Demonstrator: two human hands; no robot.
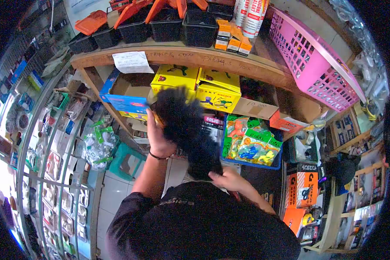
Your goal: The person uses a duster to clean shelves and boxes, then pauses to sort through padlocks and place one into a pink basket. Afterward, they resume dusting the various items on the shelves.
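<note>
A black, fluffy duster (pixel 199 138) stretches diagonally across the middle of the head view, its upper end blurred. My right hand (pixel 232 180) is closed at the duster's lower end, thumb against the dark fibres; the handle itself is hidden. Beside the upper end is my left hand (pixel 159 141), thumb pointing up and the other fingers hidden behind the fibres. A small yellow-orange patch shows by that thumb, and I cannot make out what it belongs to. Just past the thumb stands an open blue box (pixel 128 103). Yellow boxes (pixel 219 90) sit on the shelf behind the duster.
Above runs a wooden shelf edge (pixel 182 53) bearing black bins (pixel 165 29), sealant tubes (pixel 252 19) and a pink basket (pixel 310 56). A blue tray (pixel 274 164) holds bagged colourful parts. Glass display shelving (pixel 58 173) lines the left; an orange box (pixel 302 190) stands right.
</note>
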